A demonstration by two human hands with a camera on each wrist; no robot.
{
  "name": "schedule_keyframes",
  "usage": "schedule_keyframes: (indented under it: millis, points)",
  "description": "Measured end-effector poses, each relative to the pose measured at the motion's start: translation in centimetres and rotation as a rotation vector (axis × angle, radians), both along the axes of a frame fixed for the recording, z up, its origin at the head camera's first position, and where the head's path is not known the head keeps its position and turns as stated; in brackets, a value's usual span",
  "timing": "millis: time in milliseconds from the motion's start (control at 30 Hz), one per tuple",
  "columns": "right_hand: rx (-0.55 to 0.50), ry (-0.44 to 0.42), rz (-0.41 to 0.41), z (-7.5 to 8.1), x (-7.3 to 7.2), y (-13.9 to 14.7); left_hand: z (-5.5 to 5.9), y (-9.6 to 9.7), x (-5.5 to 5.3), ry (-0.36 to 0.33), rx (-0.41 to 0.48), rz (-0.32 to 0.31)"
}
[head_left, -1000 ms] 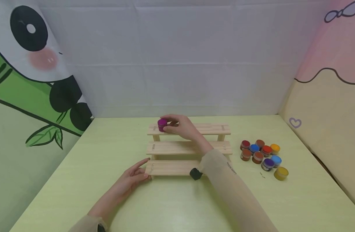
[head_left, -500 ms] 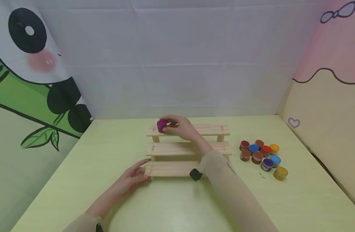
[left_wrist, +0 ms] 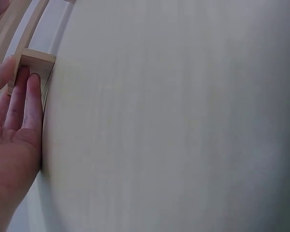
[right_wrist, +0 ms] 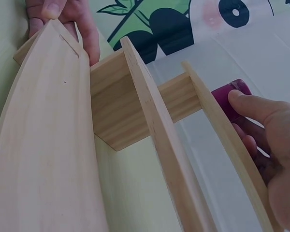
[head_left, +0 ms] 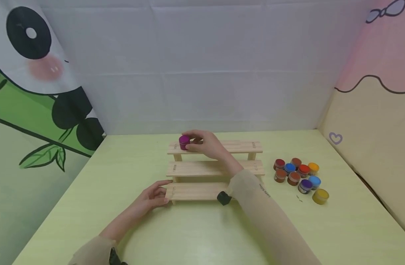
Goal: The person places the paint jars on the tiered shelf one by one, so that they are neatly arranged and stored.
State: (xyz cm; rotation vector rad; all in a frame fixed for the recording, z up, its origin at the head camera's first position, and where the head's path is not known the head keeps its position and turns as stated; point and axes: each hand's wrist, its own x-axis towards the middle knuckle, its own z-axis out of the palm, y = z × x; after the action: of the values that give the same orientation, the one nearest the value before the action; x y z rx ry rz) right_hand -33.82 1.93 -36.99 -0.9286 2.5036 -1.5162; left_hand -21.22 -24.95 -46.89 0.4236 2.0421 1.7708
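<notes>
The right hand (head_left: 207, 144) pinches a purple cylindrical jar (head_left: 183, 143) atop a tiered pale-wood rack (head_left: 195, 191), whose lowest shelf the left hand (head_left: 151, 198) grips.

Right sleeve (head_left: 268, 213) hides the right end of the lowest board (head_left: 194, 191) in the head view; sleeve lettering (head_left: 264, 190) is too small to read. Right hand (head_left: 207, 144) appears to cover part of the purple jar (head_left: 184, 143).

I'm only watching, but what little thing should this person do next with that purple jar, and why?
Probably loosen the right hand and let go of the purple jar. The jar looks upright and seems to rest on the top shelf, near its left end. Meanwhile the left hand grips the end of the bottom shelf, which may steady it.
</notes>
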Motion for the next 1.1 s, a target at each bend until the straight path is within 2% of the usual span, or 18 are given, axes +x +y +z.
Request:
schedule_keyframes:
  millis: [300, 500, 733, 1000, 1100]
  points:
    - [0.017, 0.005, -0.008, 0.0, 0.2, -0.2, -0.2, -0.3, 0.3, 0.007, 0.028, -0.007]
    - [0.015, 0.006, -0.017, -0.1, 0.3, -0.2, -0.2, -0.2, 0.3, -0.017, 0.019, 0.009]
    - [0.030, 0.003, -0.027, -0.1, 0.3, -0.1, -0.2, -0.2, 0.3, -0.015, 0.008, 0.018]
    - [0.047, -0.016, 0.056, 0.2, 0.5, 0.9, -0.2, -0.1, 0.7, -0.032, -0.005, 0.025]
    - [0.062, -0.026, 0.062, 0.3, 0.7, 1.7, -0.2, -0.1, 0.8, -0.030, -0.010, 0.025]
